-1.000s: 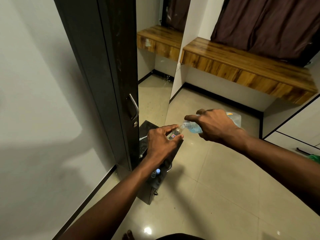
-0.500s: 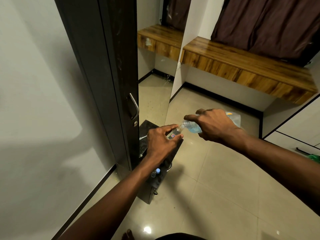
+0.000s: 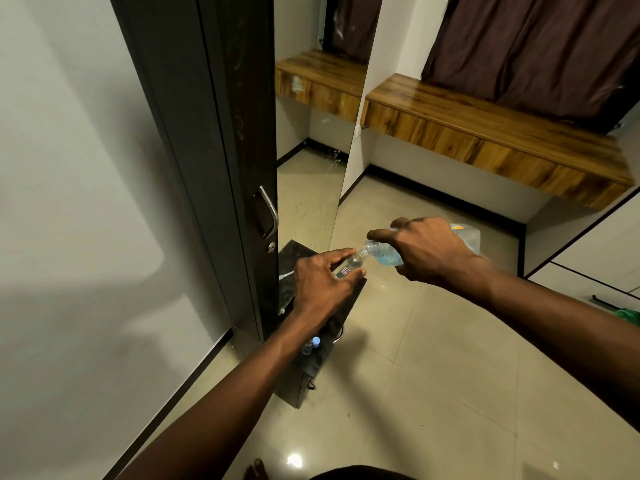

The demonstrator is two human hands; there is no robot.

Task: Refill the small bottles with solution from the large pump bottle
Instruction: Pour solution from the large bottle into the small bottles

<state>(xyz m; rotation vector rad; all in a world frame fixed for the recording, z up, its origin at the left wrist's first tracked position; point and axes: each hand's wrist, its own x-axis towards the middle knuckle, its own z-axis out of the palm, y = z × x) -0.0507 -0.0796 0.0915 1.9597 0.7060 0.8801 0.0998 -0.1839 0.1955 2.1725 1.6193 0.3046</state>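
Two hands are busy over a little dark cabinet (image 3: 292, 265) that sits on the floor right against the dark door (image 3: 221, 133). Left hand (image 3: 320, 285) has its thumb and fingers pinched round a small clear bottle (image 3: 349, 266) with a red and blue label, holding it just above the cabinet's far corner. Right hand (image 3: 427, 249) is wrapped around the large bottle (image 3: 388, 254), fingers curled tight on its body, and it's tipped over so the neck points down-left and meets the mouth of the small one. Blue liquid is pooled near the neck. Can't see a pump on it from here.

Room to move: the cabinet top is narrow and the left arm covers most of it. Two more small bottles (image 3: 311, 344) with bluish caps stand near the front edge, right beside the left forearm. Left side is boxed in by the door and the wall (image 3: 86, 202). The right side is open beige tile floor (image 3: 433, 375), glossy with light glare. Further back there's a wooden wall-mounted desk (image 3: 485, 133) under dark brown curtains (image 3: 536, 53), well apart from the hands, and a mirror panel (image 3: 311, 185) beside the door.
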